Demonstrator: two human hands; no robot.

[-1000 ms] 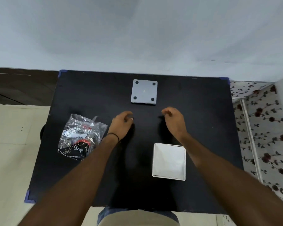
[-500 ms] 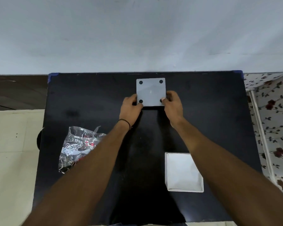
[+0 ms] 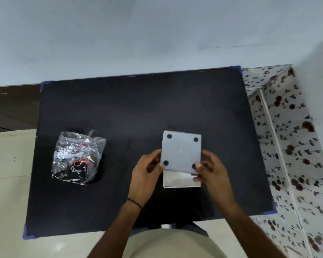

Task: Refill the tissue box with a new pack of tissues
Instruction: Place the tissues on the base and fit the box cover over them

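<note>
While both hands are busy near the front of the table, they share one thing between them. The left hand (image 3: pixel 145 175) grips the left edge of a gray square plate (image 3: pixel 181 151), with its thumb by the near corner. The right hand (image 3: pixel 211 170) pinches the right near corner, thumb on top and fingers below. The plate has four round black dots (image 3: pixel 169 136) on it, one at each corner. It is held just over one white tissue box (image 3: pixel 181 181) and hides most of it, so only the near strip of the box shows. Something white and a bit shiny shows inside the box, but I cannot tell what it is.

One crinkly plastic wrapper (image 3: pixel 78 157) lies well apart on the left side of the table. It is see-through, with red, black and white print. One thin black wristband (image 3: pixel 135 202) goes around the left wrist.

The table (image 3: pixel 138 108) has a flat black top, and blue tape (image 3: pixel 45 84) marks its corners — four bits can be counted. A plain pale wall (image 3: pixel 138 34) stands behind it. The floor (image 3: pixel 7 155) on the left is cream tile, with a dark brown strip farther back. On the right is a white flowered cloth (image 3: pixel 296 146) with dark red roses — it runs along the whole right side of the table.
</note>
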